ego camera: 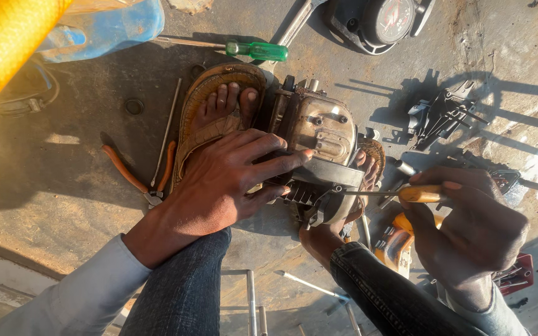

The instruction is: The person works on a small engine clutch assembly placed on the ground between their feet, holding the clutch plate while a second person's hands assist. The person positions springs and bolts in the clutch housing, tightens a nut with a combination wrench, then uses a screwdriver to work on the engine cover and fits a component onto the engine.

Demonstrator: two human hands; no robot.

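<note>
Your left hand [219, 180] lies spread over the engine [319, 155], fingers flat on its near side and pressing it down rather than closing round anything; the engine sits on the concrete floor [51, 193] between your two sandalled feet, the left foot [225, 102] hard against its left side. Your right hand [474, 230] is closed on the orange handle of a screwdriver [400, 193], whose shaft runs level to the left and meets the engine's lower right edge, near the dark finned part; whether the tip is seated in a screw head I cannot tell, as it is too small to see.

The step in hand looks like working a fastener on the engine's side; the casing is still together, so I judge the job early. The next move calls for keeping the shaft in line with the screw and pushing inward as you turn, while the left hand and both feet stop the engine from sliding or rocking.

Orange-handled pliers [138, 177] lie on the floor left of your left foot; a green-handled screwdriver [253, 50] lies above it; loose black parts [440, 112] sit well to the right.
</note>
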